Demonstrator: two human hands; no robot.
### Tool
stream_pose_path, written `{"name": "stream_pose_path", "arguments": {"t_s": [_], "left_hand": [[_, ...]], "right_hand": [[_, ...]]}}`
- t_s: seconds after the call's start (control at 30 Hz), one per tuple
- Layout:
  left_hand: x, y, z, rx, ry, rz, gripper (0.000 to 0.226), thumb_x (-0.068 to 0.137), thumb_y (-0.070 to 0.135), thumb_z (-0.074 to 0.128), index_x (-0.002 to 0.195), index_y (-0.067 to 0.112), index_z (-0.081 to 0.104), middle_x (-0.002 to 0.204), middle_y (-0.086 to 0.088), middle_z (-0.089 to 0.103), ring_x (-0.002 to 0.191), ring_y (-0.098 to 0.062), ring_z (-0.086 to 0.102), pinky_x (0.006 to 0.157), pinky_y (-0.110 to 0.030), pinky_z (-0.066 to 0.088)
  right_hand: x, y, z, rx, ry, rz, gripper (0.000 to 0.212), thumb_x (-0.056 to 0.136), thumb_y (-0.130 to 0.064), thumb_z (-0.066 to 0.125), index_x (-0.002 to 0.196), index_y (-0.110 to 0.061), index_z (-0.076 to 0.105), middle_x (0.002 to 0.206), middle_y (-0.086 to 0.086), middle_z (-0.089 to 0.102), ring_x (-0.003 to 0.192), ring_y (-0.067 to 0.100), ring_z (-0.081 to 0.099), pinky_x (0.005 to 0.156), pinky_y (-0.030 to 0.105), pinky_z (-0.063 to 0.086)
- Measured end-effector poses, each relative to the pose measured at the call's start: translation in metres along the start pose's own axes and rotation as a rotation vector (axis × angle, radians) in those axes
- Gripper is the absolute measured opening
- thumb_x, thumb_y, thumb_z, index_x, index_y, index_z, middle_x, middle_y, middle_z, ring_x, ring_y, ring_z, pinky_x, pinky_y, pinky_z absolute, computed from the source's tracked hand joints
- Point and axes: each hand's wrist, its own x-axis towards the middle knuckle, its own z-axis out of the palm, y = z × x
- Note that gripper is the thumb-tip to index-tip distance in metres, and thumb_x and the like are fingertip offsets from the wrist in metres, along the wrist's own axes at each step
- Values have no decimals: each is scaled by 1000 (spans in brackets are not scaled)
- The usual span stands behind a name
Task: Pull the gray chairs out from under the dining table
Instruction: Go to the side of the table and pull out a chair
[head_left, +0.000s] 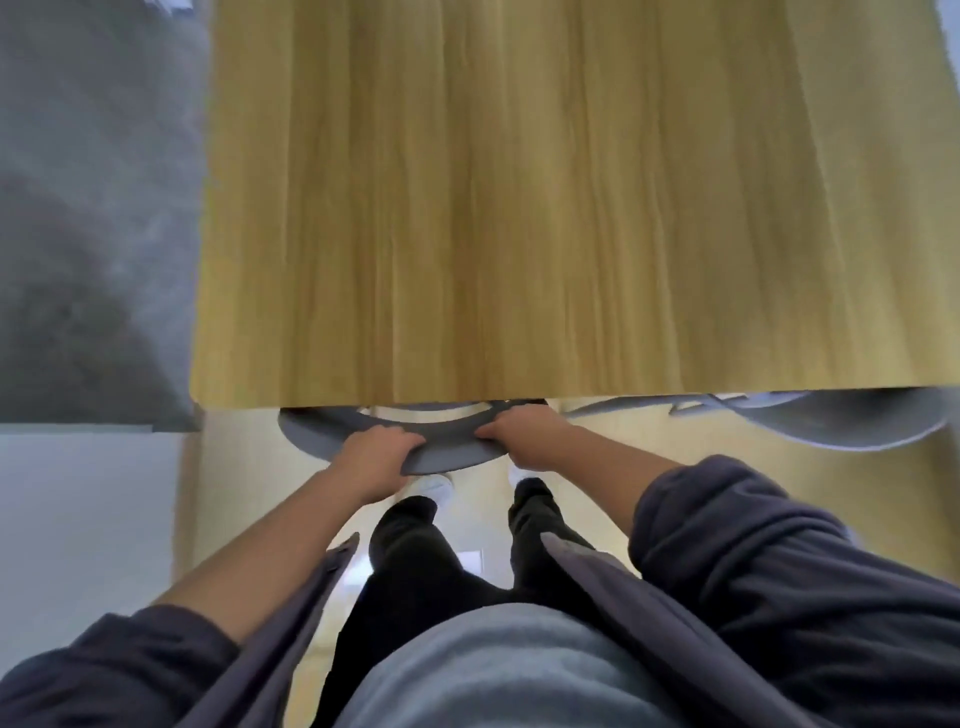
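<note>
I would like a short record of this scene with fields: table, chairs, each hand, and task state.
table: wooden dining table, top bare in view
chair held: gray chair, curved backrest at the table's near edge, seat mostly under the table
second chair: another gray chair to the right, also tucked under
left hand: left hand gripping the backrest's top rim
right hand: right hand gripping the same rim
task state: neither chair pulled out yet

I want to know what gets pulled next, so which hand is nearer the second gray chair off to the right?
Right. The right hand grips the near chair on the side toward the second chair; the left hand grips farther away.
</note>
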Motion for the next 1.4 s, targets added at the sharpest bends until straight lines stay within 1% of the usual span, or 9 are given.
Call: {"name": "stream_pose_path", "arguments": {"t_s": [0.17,0.37,0.47,0.7,0.93,1.0,1.23,1.33,1.4], "left_hand": [[-5,22,27,-55,207,-191,57,83,4,48,134,29,53,128,5,62,118,-19,55,101,-30,35],[-6,37,28,-48,235,-324,54,86,5,44,129,36,54,131,14,60,125,-11,51,106,-31,32],[-8,39,31,-90,253,-344,55,87,4,42,129,37,54,131,16,61,127,-11,50,108,-32,29],[-28,53,48,-129,303,-379,65,85,0,39,130,44,50,128,20,59,121,-13,52,100,-30,30],[-80,88,82,-124,267,-415,51,77,-5,37,97,39,53,94,15,56,91,-15,48,84,-29,28],[-92,96,89,-115,250,-429,43,75,-5,36,85,35,49,87,13,52,85,-16,45,81,-28,26],[-126,117,120,-78,237,-498,33,73,-5,39,79,27,47,81,8,60,77,-18,51,88,-28,31],[-134,128,134,-128,246,-552,34,78,-3,41,84,27,54,86,9,60,87,-18,54,100,-28,30],[-136,139,146,-156,293,-607,34,80,-2,42,84,30,53,87,8,62,84,-20,47,87,-20,28]], "right_hand": [[12,24,1,-102,-97,-195,61,84,2,43,137,-29,41,109,6,62,96,31,62,60,36,45],[20,33,4,-172,-26,-342,38,80,-1,46,113,-16,57,82,3,59,73,25,56,59,31,40],[21,33,5,-160,-20,-358,33,83,-4,49,112,-16,58,90,6,65,82,28,61,66,34,47],[10,21,19,-126,-70,-370,19,79,-2,54,89,-18,53,92,7,68,86,29,60,68,43,47],[-26,-5,62,-92,-70,-398,32,74,-6,66,97,-27,58,78,-4,53,76,21,49,63,34,43],[-38,-13,70,-94,-75,-396,37,77,-1,56,106,-23,60,84,-2,54,80,24,50,64,33,42],[-67,-38,90,-205,-144,-386,54,77,-1,47,127,-21,54,105,6,65,94,30,58,74,38,53],[-78,-44,102,-237,-159,-394,46,76,-6,58,120,-20,54,103,6,65,95,31,57,78,41,54],[-84,-43,113,-251,-163,-397,37,75,-11,66,109,-19,54,99,6,64,93,32,57,77,42,55]]}}
